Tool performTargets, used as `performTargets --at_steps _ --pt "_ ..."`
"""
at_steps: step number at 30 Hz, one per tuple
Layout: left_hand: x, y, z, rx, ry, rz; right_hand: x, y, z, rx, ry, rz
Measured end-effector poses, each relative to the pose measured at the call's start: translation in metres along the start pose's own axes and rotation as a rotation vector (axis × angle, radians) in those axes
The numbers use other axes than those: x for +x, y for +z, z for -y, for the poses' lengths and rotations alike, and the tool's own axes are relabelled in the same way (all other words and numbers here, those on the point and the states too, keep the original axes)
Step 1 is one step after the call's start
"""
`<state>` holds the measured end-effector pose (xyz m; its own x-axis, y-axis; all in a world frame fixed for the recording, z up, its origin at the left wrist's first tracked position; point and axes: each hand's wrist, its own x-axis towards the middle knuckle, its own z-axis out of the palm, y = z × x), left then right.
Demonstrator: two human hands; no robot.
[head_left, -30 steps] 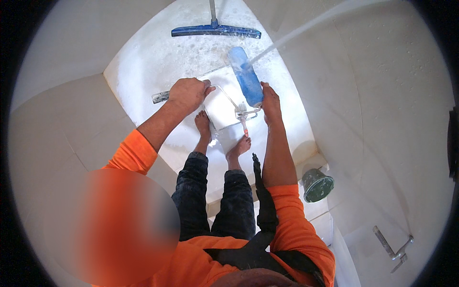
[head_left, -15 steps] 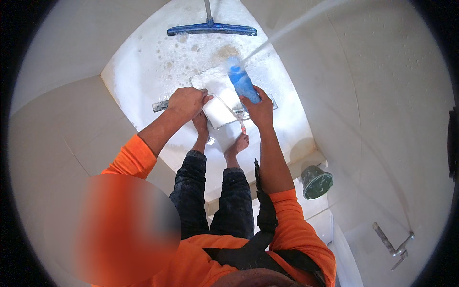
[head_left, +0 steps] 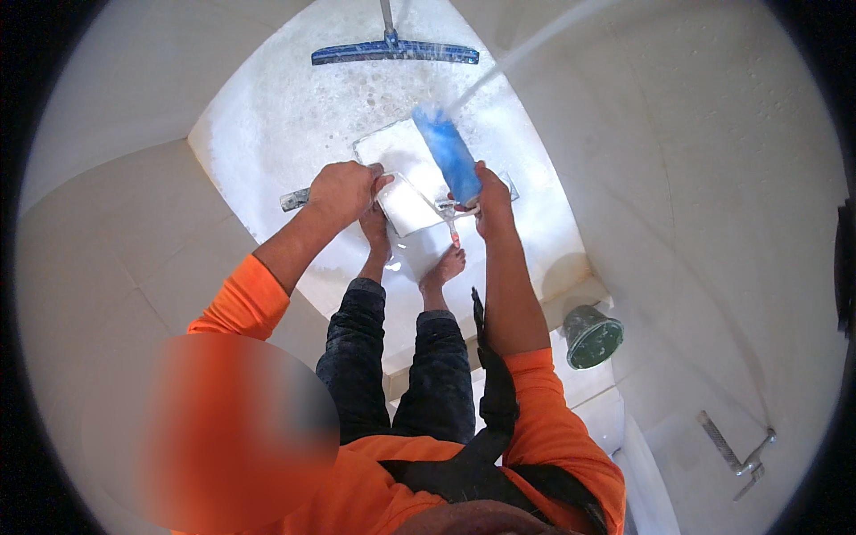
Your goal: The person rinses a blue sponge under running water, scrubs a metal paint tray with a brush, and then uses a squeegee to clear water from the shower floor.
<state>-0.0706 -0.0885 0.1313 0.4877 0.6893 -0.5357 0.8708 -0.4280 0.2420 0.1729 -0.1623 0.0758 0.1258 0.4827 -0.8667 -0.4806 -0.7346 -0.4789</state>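
Observation:
My left hand (head_left: 344, 192) is closed on a paint roller's grey, paint-smeared handle (head_left: 295, 199), which pokes out to the left. A thin wire frame runs from it toward the blue roller sleeve (head_left: 450, 160). My right hand (head_left: 493, 203) grips the sleeve's near end, its fingers partly hidden behind it. A jet of water (head_left: 526, 49) from the upper right strikes the sleeve's far end and sprays off. Beneath lies a white tray-like piece (head_left: 406, 147) with a dark rim. A small paintbrush (head_left: 453, 234) with a red handle tip rests by my right foot.
A blue floor squeegee (head_left: 395, 53) stands at the far end of the wet white floor (head_left: 276, 116). Beige walls (head_left: 624, 143) close in on both sides. A dark green bucket (head_left: 593, 337) sits at right, and a metal wall fitting (head_left: 738, 453) is lower right.
The sleeve's far end has shifted slightly up and left, while my right hand has moved a little right and down along it. The brownish puddle beyond it has faded. My left hand barely moved.

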Motion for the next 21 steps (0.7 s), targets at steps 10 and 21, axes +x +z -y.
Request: performTargets --at_steps 10,21 --pt "0.001 -0.014 -0.003 -0.055 -0.006 -0.085 -0.01 0.011 0.015 -0.148 -0.16 -0.03" --pt "0.005 -0.012 0.005 -0.096 -0.109 0.015 0.006 0.018 0.015 0.401 0.046 0.228"
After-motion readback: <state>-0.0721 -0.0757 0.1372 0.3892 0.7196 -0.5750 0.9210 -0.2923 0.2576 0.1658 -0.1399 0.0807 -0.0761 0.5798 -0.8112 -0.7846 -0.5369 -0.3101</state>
